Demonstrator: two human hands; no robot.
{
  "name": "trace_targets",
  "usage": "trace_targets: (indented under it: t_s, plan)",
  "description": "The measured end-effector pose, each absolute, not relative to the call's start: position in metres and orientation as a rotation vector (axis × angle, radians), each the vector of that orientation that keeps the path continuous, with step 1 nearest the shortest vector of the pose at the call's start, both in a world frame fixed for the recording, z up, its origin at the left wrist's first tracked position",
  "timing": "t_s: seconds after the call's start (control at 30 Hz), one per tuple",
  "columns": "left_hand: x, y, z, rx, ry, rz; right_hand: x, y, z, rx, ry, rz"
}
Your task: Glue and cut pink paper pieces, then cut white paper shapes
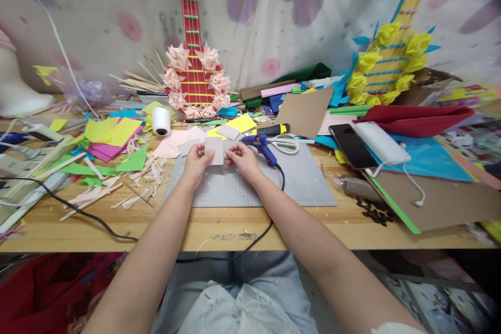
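My left hand (pixel 195 160) and my right hand (pixel 242 158) both pinch a small pale pink paper piece (pixel 215 150), one hand on each side edge. They hold it just above the far part of a grey cutting mat (pixel 297 182). More pale pink paper pieces (pixel 172 144) lie on the table just beyond the hands. A blue glue gun (pixel 261 146) lies right of my right hand, its black cord trailing off the table's front edge.
Scissors (pixel 287 143), a yellow-black cutter (pixel 274 129) and a white tape roll (pixel 160 120) lie behind the mat. Coloured paper sheets (pixel 111 135) and wood strips (pixel 97 193) litter the left. A phone (pixel 350 145), power bank (pixel 380 142), cardboard (pixel 438 201) sit right. Two paper guitars (pixel 193 62) lean against the back.
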State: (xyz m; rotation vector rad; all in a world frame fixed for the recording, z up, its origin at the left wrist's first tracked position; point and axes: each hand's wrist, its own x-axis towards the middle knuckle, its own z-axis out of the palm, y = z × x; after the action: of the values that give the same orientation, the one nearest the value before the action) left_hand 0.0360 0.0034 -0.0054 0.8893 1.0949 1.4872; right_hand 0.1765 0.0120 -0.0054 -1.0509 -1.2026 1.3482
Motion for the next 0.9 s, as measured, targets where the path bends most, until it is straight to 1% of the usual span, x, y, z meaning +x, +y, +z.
trace_targets:
  t_s: [0.07,0.13,0.3,0.33,0.4,0.43,0.47,0.5,0.57,0.6,0.63,0.67,0.7,0.8,0.9]
  plan:
    - [0.035,0.005,-0.005,0.838,1.052,1.524,0.177,0.013,-0.004,-1.084,-1.202,1.345]
    - [0.034,0.005,-0.005,0.780,0.998,1.564,0.184,0.012,0.002,-1.119,-1.319,1.413]
    - [0.030,0.007,-0.004,0.723,0.911,1.600,0.241,0.001,0.038,-1.047,-1.998,1.718]
    - [0.030,0.008,-0.004,0.729,0.903,1.600,0.259,-0.001,0.046,-1.068,-2.113,1.763]
    - [0.029,0.009,-0.005,0.729,0.889,1.614,0.296,-0.002,0.057,-1.246,-2.204,1.770]
    - [0.029,0.010,-0.005,0.721,0.883,1.626,0.312,0.000,0.060,-1.368,-2.188,1.694]
    - [0.029,0.010,-0.005,0.712,0.876,1.634,0.327,0.003,0.061,-1.483,-2.157,1.542]
    - [0.029,0.010,-0.005,0.706,0.868,1.637,0.339,0.008,0.059,-1.612,-2.110,1.317]
    - [0.029,0.010,-0.005,0.701,0.849,1.634,0.354,0.022,0.051,-1.824,-2.011,0.680]
    - [0.029,0.010,-0.005,0.693,0.842,1.633,0.356,0.029,0.046,-1.888,-2.029,0.423]
    - [0.029,0.010,-0.005,0.682,0.841,1.633,0.357,0.035,0.040,-1.924,-2.103,0.238]
    - [0.029,0.010,-0.004,0.670,0.842,1.631,0.356,0.041,0.035,-1.927,-2.210,0.129]
    - [0.028,0.010,-0.004,0.661,0.846,1.627,0.353,0.046,0.031,-1.926,-2.262,0.088]
    - [0.027,0.009,-0.004,0.673,0.851,1.592,0.346,0.051,0.026,-1.961,-2.338,0.055]
    - [0.026,0.009,-0.003,0.700,0.839,1.557,0.349,0.049,0.032,-2.063,-2.322,-0.001]
